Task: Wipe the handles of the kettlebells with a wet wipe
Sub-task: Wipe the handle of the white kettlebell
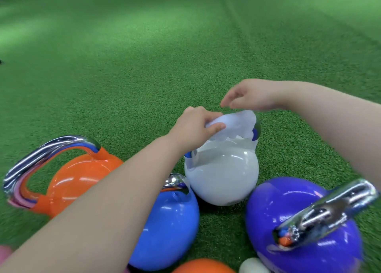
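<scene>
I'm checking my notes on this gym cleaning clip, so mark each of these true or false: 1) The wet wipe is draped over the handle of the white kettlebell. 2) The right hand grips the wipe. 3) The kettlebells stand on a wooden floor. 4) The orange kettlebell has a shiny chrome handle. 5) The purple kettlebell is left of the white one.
1) True: the white wet wipe lies over the handle of the glossy white kettlebell.
2) False: the left hand grips it; the right hand hovers above, holding nothing.
3) False: they stand on green artificial turf.
4) True: the orange kettlebell has a chrome handle.
5) False: the purple kettlebell is to its right.
</scene>
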Demonstrator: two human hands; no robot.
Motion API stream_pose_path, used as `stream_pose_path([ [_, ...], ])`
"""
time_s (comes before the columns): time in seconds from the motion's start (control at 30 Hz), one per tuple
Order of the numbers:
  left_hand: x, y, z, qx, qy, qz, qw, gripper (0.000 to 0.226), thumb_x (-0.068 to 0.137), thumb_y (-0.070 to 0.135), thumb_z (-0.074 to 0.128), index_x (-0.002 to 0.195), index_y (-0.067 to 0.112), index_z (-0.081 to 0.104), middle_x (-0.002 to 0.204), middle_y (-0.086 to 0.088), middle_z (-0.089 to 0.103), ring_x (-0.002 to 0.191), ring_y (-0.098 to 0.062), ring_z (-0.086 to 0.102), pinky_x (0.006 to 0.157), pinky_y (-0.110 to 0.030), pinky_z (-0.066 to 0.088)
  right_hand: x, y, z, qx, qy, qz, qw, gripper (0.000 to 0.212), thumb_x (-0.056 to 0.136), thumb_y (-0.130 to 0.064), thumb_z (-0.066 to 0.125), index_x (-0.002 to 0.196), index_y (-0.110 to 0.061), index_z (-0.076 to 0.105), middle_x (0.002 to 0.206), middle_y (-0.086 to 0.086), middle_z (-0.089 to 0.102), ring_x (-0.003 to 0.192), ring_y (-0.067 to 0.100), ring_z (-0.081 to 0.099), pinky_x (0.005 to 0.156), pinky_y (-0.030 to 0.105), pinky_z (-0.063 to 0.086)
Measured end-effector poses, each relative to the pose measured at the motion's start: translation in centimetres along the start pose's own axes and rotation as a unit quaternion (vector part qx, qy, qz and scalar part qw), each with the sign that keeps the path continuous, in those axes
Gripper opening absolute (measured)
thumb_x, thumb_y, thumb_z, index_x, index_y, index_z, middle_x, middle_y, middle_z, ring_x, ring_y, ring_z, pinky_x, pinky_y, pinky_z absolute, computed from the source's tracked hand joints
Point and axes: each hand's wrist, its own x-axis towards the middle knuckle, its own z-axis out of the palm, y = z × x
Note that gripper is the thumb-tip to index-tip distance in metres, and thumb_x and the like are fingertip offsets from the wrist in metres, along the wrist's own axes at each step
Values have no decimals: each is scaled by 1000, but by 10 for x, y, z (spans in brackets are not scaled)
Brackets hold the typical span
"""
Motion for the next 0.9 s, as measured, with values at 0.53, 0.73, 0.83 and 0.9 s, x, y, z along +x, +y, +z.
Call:
stream_pose_path([
  [0.53, -26, -2, 8, -319, 120, -205, 917, 15, 89, 15, 45, 93, 29, 48, 87, 7, 59, 85, -18, 55, 88, -40, 47, 21, -18, 51, -114, 58, 13, 992, 49, 99, -41, 29, 58, -15, 39, 58, 1, 42, 54, 16, 40, 50, 26, 26],
  [0.73, -25, 0, 8, -240, 107, -199, 944, 21, 91, 12, 44, 81, 25, 57, 71, 6, 58, 65, -12, 49, 64, -26, 41, 1, 29, 44, 142, 36, 111, 983, 43, 100, -34, 29, 71, -11, 51, 58, 7, 53, 46, 19, 50, 47, 27, 48],
  [0.83, -25, 1, 8, -235, 106, -201, 945, 23, 92, 15, 43, 77, 26, 57, 72, 4, 58, 64, -13, 49, 62, -26, 41, 3, 32, 46, 128, 62, 124, 982, 38, 101, -26, 29, 68, -15, 46, 63, 4, 51, 53, 18, 47, 49, 23, 47],
  [0.9, -25, 1, 7, -235, 107, -202, 945, 22, 92, 15, 43, 78, 25, 57, 72, 4, 58, 62, -11, 48, 58, -23, 41, 7, 20, 47, 90, 85, 108, 986, 38, 100, -23, 29, 64, -16, 38, 64, 3, 43, 56, 16, 41, 50, 24, 38],
])
